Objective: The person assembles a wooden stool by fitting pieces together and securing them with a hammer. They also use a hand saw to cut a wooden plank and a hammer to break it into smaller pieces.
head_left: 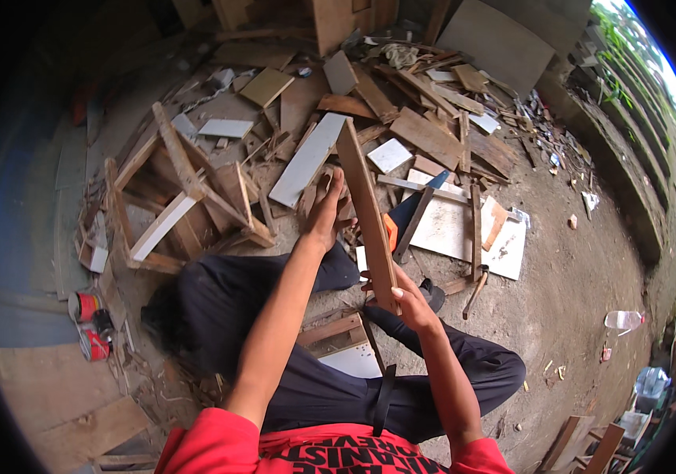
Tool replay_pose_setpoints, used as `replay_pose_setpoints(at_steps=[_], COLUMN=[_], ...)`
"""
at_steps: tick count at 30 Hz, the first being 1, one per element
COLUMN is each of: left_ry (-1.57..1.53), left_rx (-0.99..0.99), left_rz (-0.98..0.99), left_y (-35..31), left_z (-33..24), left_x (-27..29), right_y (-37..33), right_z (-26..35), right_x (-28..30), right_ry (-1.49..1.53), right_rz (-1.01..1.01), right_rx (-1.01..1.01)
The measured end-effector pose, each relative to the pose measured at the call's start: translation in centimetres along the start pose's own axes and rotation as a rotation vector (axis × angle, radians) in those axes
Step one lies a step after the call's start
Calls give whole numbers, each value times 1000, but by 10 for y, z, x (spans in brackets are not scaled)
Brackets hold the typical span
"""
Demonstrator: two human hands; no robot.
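Observation:
A long narrow wooden board (369, 221) stands tilted in front of me, its far end raised. My right hand (414, 303) grips the near end, with the thumb on the edge and the fingers behind. My left hand (325, 212) is beside the board's left side, fingers stretched up and apart; whether a fingertip touches the wood I cannot tell. Just behind the board lies a handsaw with an orange handle (390, 231), partly hidden. A hammer (476, 293) rests on the ground right of my right hand.
A broken wooden frame (172, 197) stands at the left. Scrap boards (429, 136) pile up ahead, with a white panel (442, 225) on the right. Red cans (94, 345) sit at the lower left. Plastic bottles (625, 320) lie at the right, near a stepped concrete edge (602, 150).

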State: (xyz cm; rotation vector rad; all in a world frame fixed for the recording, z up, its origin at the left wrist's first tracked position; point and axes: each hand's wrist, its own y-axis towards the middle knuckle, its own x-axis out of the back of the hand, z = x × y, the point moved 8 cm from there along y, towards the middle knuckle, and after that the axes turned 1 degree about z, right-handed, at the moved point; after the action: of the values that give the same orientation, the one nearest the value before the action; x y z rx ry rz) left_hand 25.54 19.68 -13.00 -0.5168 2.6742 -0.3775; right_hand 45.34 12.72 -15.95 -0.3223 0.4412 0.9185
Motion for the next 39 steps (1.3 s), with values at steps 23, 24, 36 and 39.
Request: replay_pose_setpoints(at_steps=[23, 24, 36, 39], left_ry=[-345, -400, -307, -262], left_rx=[14, 42, -65, -159], left_rz=[-43, -17, 363, 371], left_y=[-14, -18, -25, -31], left_z=[60, 65, 49, 42], left_x=[113, 120, 89, 90], right_y=[44, 50, 85, 81], right_z=[-20, -15, 3, 8], right_x=[-34, -37, -27, -39], right_ry=[-921, -734, -595, -523], right_rz=[-323, -352, -584, -605], right_rx=[-29, -108, 46, 30])
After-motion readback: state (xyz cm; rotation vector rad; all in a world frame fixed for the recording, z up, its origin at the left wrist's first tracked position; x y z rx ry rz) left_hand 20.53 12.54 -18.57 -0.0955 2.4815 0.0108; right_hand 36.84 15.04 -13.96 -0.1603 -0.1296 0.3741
